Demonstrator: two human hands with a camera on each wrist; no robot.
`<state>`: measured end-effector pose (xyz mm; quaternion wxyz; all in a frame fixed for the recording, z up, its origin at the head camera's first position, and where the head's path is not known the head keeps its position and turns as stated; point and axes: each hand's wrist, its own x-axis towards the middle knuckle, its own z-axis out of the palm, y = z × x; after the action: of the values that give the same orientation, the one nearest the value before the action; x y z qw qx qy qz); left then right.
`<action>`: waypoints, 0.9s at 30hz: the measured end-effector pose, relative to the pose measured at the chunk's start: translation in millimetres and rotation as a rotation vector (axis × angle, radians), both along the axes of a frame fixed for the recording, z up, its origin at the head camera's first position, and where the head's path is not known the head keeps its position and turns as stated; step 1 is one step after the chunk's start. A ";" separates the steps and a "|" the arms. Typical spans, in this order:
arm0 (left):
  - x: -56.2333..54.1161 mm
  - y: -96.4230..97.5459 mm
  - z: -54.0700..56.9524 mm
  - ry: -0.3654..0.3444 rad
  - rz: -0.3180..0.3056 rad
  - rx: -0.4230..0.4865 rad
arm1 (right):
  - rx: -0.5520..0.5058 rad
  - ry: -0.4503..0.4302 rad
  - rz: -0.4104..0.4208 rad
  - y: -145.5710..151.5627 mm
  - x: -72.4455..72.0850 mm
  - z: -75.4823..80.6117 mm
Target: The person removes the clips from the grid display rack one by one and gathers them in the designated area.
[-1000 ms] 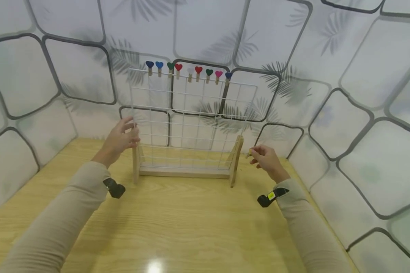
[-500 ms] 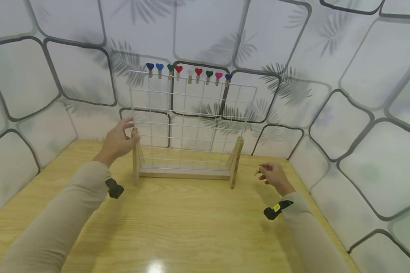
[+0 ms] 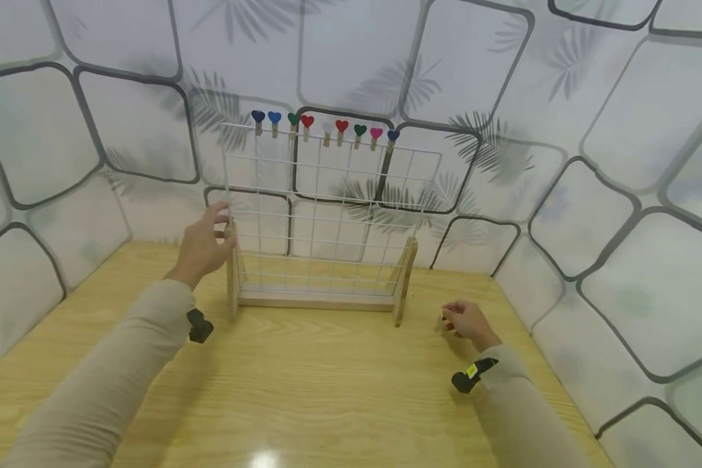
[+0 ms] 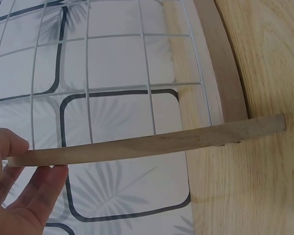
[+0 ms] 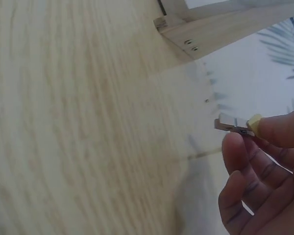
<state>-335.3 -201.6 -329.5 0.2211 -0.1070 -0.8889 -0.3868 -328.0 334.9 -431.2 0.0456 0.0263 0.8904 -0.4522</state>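
Right hand (image 3: 468, 322) first: thumb and forefinger pinch a small wooden clothespin (image 5: 232, 122), holding it over the worktop (image 3: 322, 390) just beyond the right end of the rack, apart from it. From the right wrist you can see a yellow piece (image 5: 255, 122) at the gripped end, mostly covered by the fingers, so I can't make out its full shape. The bare wooden end points away from the hand.

Over on the other side, the left hand (image 3: 201, 247) grips the top of the rack's left upright (image 4: 147, 144), fingertips on both faces of the wood. The rack stands upright on the worktop: a white wire grid (image 3: 327, 196) between that upright and the right upright (image 3: 406, 279), with a wooden crossbar (image 3: 316, 299) joining them low down. Two screws show near the foot of the right upright.

Nine heart-topped clothespins sit along the grid's top wire. From left to right, the hearts are dark blue, blue, green, red, a pale one, red, green, pink and dark blue. Both sleeves are beige, with a black device strapped at each wrist. Patterned wall covering (image 3: 357, 65) rises behind the worktop.
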 end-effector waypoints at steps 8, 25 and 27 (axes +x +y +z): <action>-1.1 1.1 -1.7 0.030 -0.008 -0.023 | 0.070 -0.028 0.007 0.7 3.1 -10.3; -5.7 6.5 -6.7 0.060 -0.046 -0.021 | 0.189 0.010 0.054 0.4 4.3 -5.0; -5.9 5.7 -6.6 0.048 -0.058 -0.014 | 0.184 0.009 0.053 -0.3 6.3 2.3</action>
<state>-341.2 -195.9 -336.1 0.2303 -0.1435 -0.8825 -0.3841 -321.7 334.6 -428.9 0.0509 0.0045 0.9288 -0.3672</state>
